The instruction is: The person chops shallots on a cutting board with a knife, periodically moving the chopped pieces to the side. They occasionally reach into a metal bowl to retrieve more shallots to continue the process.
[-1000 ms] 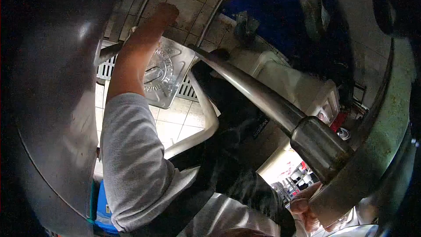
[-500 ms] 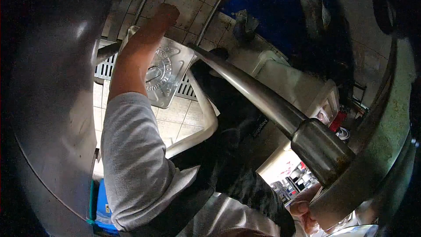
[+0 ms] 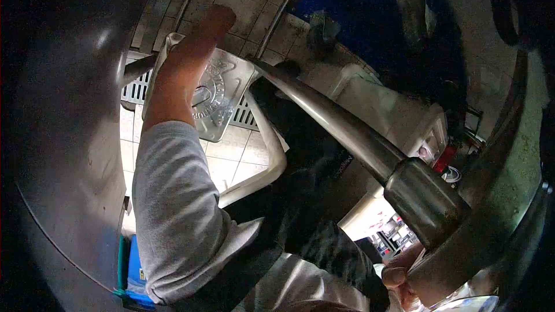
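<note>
Looks down along a steel tube (image 3: 341, 130) and its thick collar (image 3: 428, 202), long axis slanting from upper left, near the floor grate (image 3: 136, 89), to lower right. Clamps the right hand (image 3: 398, 282) at the bottom right, thumb and fingers curled shut on the curved steel rim (image 3: 509, 156) just below the collar. Stretches the left hand (image 3: 211, 20) up and away on a grey-sleeved arm (image 3: 173, 208), across an embossed metal plate (image 3: 225, 101) lying over the grate and the tiled floor (image 3: 243, 150), out beyond the tube's far end; too blurred there to tell open from closed, or touching from hovering. Has the right hand nearer the collar end, the left nearer the far end, with the tube running between the two. Works hemmed in by a dark rounded vessel wall (image 3: 69, 138) on the left and a blue container (image 3: 370, 17) at the top right
</note>
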